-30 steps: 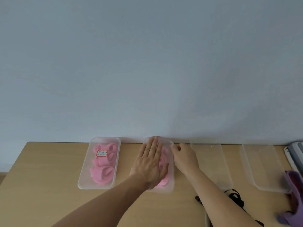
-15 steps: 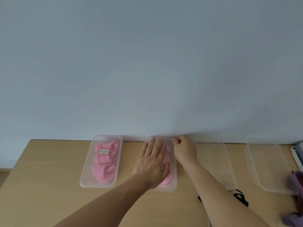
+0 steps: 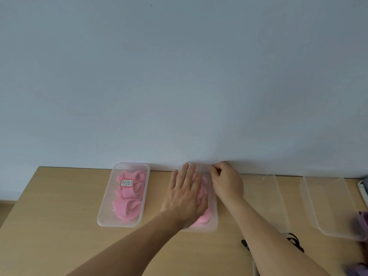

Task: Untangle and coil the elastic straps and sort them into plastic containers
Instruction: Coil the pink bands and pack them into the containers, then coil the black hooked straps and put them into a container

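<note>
My left hand's fingers [image 3: 187, 182] lie straight and close together, palm down. The left hand [image 3: 185, 198] rests flat on top of the middle container [image 3: 212, 226], covering most of the pink straps [image 3: 203, 218] coiled inside it. I cannot tell whether it is pressing a lid or the straps themselves.

My right hand's fingers [image 3: 214, 170] are curled in at that container's far right corner. From here I cannot make out whether the right hand [image 3: 227, 184] pinches the rim or only touches it.

Just to the left sits another container [image 3: 105, 216], with more pink straps [image 3: 129, 204] under a small label [image 3: 126, 183]. To the right stand two clear containers [image 3: 266, 196] [image 3: 328, 206] with nothing showing inside. A black strap [image 3: 294, 240] lies beside my right forearm, and purple straps [image 3: 362, 222] sit at the right edge. Everything rests on a wooden table [image 3: 49, 216] pushed against a pale wall [image 3: 179, 76].
</note>
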The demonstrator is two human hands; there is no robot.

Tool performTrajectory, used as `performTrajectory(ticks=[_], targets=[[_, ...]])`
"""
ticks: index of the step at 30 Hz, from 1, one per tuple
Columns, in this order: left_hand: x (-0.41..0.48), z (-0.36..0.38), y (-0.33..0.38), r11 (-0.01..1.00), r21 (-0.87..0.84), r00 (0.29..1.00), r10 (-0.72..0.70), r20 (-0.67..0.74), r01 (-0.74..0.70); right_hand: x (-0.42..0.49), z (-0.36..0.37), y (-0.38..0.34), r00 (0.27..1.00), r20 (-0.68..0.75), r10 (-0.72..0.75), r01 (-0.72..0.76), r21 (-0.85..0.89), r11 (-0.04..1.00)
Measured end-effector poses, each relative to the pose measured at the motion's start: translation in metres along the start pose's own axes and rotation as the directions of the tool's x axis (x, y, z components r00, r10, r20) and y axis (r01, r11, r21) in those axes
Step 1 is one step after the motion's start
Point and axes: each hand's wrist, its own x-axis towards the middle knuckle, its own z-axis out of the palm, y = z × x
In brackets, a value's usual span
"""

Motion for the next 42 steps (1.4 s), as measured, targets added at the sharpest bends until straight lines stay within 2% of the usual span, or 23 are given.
performTrajectory(ticks=[3, 5, 8, 11, 13, 15, 19, 25, 33, 38, 40, 42], targets=[[0.002, 0.0, 0.001, 0.999, -0.031, 0.999, -0.024, 0.026, 0.025, 0.002, 0.005, 0.001, 0.995, 0.057, 0.08, -0.086, 0.107, 0.991], [0.002, -0.003, 0.002, 0.998, -0.036, 0.999, -0.045, 0.03, 0.046, 0.004, 0.008, 0.002, 0.988, 0.116, 0.104, -0.118, 0.117, 0.986], [-0.002, -0.008, 0.003, 0.999, -0.024, 0.999, -0.039, -0.008, 0.039, 0.006, 0.007, 0.005, 0.975, 0.189, 0.12, -0.149, 0.153, 0.977], [-0.01, -0.003, 0.002, 0.999, -0.048, 0.999, -0.02, -0.044, 0.018, 0.001, 0.006, 0.01, 0.949, 0.254, 0.186, -0.257, 0.285, 0.924], [-0.014, 0.001, 0.0, 0.998, -0.063, 0.999, -0.008, -0.046, 0.005, -0.006, 0.008, 0.01, 0.941, 0.252, 0.225, -0.307, 0.36, 0.881], [-0.015, 0.004, -0.003, 0.999, -0.035, 0.998, 0.02, -0.062, -0.022, -0.012, 0.011, 0.011, 0.953, 0.206, 0.224, -0.289, 0.387, 0.876], [-0.016, 0.007, -0.009, 0.997, -0.036, 0.994, 0.066, -0.089, -0.07, -0.019, 0.014, 0.012, 0.973, 0.144, 0.18, -0.224, 0.399, 0.889], [-0.016, 0.015, -0.009, 0.997, 0.005, 0.996, 0.074, -0.052, -0.074, -0.022, 0.021, 0.016, 0.975, 0.098, 0.201, -0.224, 0.413, 0.883], [-0.013, 0.023, -0.007, 1.0, -0.012, 1.0, -0.023, -0.008, 0.023, -0.038, 0.012, 0.012, 0.966, 0.181, 0.185, -0.241, 0.366, 0.899], [-0.011, 0.025, -0.005, 0.998, -0.022, 0.997, -0.067, -0.03, 0.066, -0.064, 0.009, 0.02, 0.942, 0.213, 0.261, -0.327, 0.396, 0.858], [-0.01, 0.024, -0.005, 0.998, -0.018, 0.998, -0.066, -0.019, 0.066, -0.061, 0.003, 0.012, 0.955, 0.186, 0.232, -0.281, 0.313, 0.907], [-0.01, 0.024, -0.005, 0.997, -0.027, 0.997, -0.073, -0.002, 0.073, -0.068, -0.002, 0.01, 0.959, 0.205, 0.195, -0.254, 0.313, 0.915]])
